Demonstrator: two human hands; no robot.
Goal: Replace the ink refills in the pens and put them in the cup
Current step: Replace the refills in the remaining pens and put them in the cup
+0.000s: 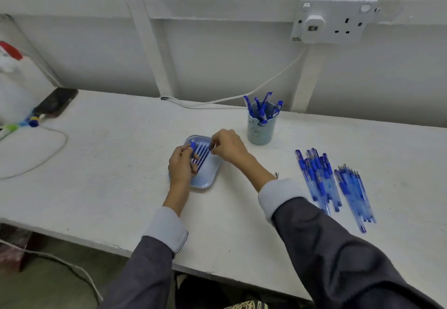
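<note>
A light blue tray (211, 175) lies mid-table with several ink refills (202, 155) in it. Over its left side my left hand (182, 164) grips a blue pen part (192, 144) between thumb and fingers. My right hand (227, 145) hovers over the tray's far right corner, its fingertips pinching something small that I cannot make out. Behind it to the right stands a pale blue cup (260, 128) holding several blue pens (263, 109). Two heaps of blue pens (316, 178) and loose pen barrels (354, 192) lie on the table at the right.
The white table (108, 163) runs along a white wall with a socket (333, 22) and a cable (278, 76) trailing down. A black phone (56, 102) and a white container (14, 83) sit at the far left. Another cable (48, 154) loops there.
</note>
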